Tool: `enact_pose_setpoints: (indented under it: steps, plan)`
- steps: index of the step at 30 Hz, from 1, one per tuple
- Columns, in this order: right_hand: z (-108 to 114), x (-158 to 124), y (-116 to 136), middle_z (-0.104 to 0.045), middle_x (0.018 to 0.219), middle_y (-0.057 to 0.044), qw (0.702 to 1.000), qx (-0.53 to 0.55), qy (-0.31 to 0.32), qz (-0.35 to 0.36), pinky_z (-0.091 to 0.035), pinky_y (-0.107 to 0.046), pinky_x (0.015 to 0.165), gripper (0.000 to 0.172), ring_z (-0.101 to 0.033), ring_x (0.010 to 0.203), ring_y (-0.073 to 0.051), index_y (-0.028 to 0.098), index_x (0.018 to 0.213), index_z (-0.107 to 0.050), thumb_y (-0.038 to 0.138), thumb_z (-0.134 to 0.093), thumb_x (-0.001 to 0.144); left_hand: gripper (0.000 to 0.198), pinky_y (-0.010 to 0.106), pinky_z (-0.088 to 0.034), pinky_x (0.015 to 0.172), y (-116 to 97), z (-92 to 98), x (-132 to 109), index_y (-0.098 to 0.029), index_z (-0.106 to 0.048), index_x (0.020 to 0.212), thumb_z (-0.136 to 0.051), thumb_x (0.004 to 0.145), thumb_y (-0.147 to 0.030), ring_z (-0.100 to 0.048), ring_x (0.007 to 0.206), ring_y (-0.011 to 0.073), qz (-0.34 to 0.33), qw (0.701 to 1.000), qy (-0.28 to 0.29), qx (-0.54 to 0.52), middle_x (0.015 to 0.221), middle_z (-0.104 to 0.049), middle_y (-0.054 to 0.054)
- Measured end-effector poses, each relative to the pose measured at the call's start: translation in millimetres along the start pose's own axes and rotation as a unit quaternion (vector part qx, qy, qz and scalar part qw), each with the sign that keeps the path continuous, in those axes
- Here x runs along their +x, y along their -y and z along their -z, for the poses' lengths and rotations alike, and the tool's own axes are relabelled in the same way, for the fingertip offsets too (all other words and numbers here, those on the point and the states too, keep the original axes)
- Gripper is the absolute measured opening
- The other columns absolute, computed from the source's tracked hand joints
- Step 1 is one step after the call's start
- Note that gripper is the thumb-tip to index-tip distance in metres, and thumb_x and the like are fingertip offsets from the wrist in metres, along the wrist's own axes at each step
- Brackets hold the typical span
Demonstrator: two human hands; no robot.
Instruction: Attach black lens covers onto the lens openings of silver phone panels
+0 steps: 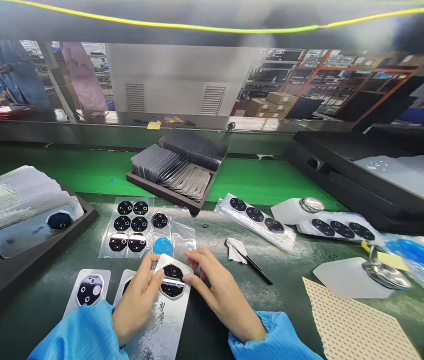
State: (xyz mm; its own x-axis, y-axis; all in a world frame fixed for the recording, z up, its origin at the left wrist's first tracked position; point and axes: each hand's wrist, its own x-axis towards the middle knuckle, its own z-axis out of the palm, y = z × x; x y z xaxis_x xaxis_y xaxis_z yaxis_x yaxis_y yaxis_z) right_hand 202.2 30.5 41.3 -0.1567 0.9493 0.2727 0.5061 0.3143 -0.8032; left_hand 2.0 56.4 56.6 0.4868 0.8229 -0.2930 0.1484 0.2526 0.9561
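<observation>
My left hand [139, 297] grips a silvery phone back cover [170, 320], its thumb at the left edge of a black camera lens plate [173, 290] at the cover's top. A bright band crosses that plate. My right hand [217, 285] has its thumb touching the plate's right edge, with the index finger apart from it beyond the cover's side. To the left lies another back cover [80, 285] with a black lens plate; one more is partly hidden behind my left hand. Just beyond my hands, a clear sheet [165, 232] carries several round black lens plates and a blue disc [163, 246].
A black tray [159, 189] of upright thin dark panels stands at the back. Another tray [47, 250] with stacked covers is at left. Bagged lens plates [255, 215], a black stick tool [259, 270], metal-knobbed pieces [386, 275] and a dotted sheet [358, 320] lie right.
</observation>
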Motion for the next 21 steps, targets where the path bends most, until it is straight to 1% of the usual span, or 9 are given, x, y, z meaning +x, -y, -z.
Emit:
enact_pose_setpoints:
  steps: [2,4,6,7,10,12,14,18,21]
  plan:
    - [-5,-1,-2,-0.061,0.085,-0.003,0.986,0.133,0.035,-0.092,-0.052,-0.03,0.063,0.036,-0.06,0.071,-0.016,0.021,0.124,-0.052,0.045,-0.046,0.098,0.04,0.03,-0.041,0.075,-3,1.4,0,-0.022,-0.039,0.118,-0.041,0.096,-0.055,-0.056,0.074,0.0174,0.003,1.0,-0.008,-0.003,0.079,-0.059,-0.001]
    - [-10,-1,-2,-0.059,0.073,0.001,0.944,0.277,0.066,-0.166,-0.049,-0.026,0.054,0.039,-0.058,0.058,-0.013,0.018,0.118,-0.053,0.048,-0.052,0.094,0.039,0.031,-0.042,0.078,-6,2.5,0,-0.022,-0.041,0.117,-0.041,0.096,-0.055,-0.06,0.08,0.0185,0.006,1.0,-0.014,-0.002,0.085,-0.064,0.001]
    - [-14,0,-1,-0.059,0.068,0.002,0.905,0.37,0.066,-0.198,-0.047,-0.023,0.051,0.041,-0.056,0.052,-0.011,0.016,0.112,-0.054,0.05,-0.059,0.089,0.039,0.033,-0.043,0.079,-8,2.7,0,-0.022,-0.041,0.117,-0.04,0.096,-0.055,-0.062,0.084,0.02,0.009,1.0,0.0,-0.013,0.089,-0.067,0.003]
    - [-15,1,0,-0.059,0.066,0.003,0.896,0.39,0.055,-0.203,-0.046,-0.023,0.051,0.042,-0.056,0.051,-0.01,0.016,0.109,-0.055,0.051,-0.062,0.088,0.04,0.033,-0.043,0.079,-7,2.4,0,-0.021,-0.04,0.118,-0.043,0.096,-0.053,-0.063,0.084,0.0207,0.01,1.0,0.012,-0.019,0.091,-0.068,0.003]
    - [-17,1,4,-0.06,0.065,0.003,0.89,0.408,0.034,-0.2,-0.046,-0.022,0.05,0.042,-0.055,0.05,-0.009,0.015,0.104,-0.056,0.051,-0.066,0.085,0.048,0.033,-0.043,0.078,-4,0.3,1,-0.021,-0.038,0.12,-0.065,0.085,-0.041,-0.063,0.086,0.0219,0.019,1.0,0.021,-0.014,0.093,-0.068,0.004]
    - [-18,1,7,-0.061,0.065,0.002,0.891,0.407,0.029,-0.199,-0.046,-0.022,0.049,0.043,-0.055,0.049,-0.008,0.014,0.103,-0.057,0.052,-0.067,0.084,0.053,0.032,-0.042,0.08,-2,-1.3,1,-0.021,-0.039,0.118,-0.072,0.077,-0.029,-0.062,0.089,0.0216,0.023,1.0,0.014,-0.007,0.094,-0.067,0.002]
    - [-18,0,8,-0.061,0.065,0.002,0.894,0.402,0.027,-0.198,-0.046,-0.022,0.049,0.044,-0.056,0.049,-0.009,0.014,0.103,-0.057,0.052,-0.067,0.083,0.051,0.033,-0.042,0.082,0,-2.1,2,-0.021,-0.04,0.116,-0.072,0.076,-0.025,-0.061,0.092,0.0215,0.019,0.999,0.027,-0.024,0.095,-0.066,0.002]
    - [-18,-1,8,-0.06,0.061,0.003,0.898,0.392,0.029,-0.196,-0.046,-0.023,0.049,0.045,-0.056,0.049,-0.01,0.014,0.105,-0.057,0.054,-0.062,0.086,0.052,0.036,-0.042,0.085,0,-0.4,2,-0.021,-0.039,0.117,-0.072,0.078,-0.03,-0.061,0.093,0.0222,0.0,0.994,0.077,-0.075,0.095,-0.064,0.002]
    - [-18,-1,9,-0.059,0.064,0.003,0.894,0.4,0.037,-0.198,-0.046,-0.023,0.051,0.044,-0.055,0.051,-0.009,0.015,0.106,-0.057,0.054,-0.062,0.086,0.054,0.037,-0.042,0.086,1,2.8,2,-0.022,-0.036,0.12,-0.071,0.08,-0.031,-0.061,0.094,0.0227,0.009,0.993,0.089,-0.077,0.096,-0.063,0.003]
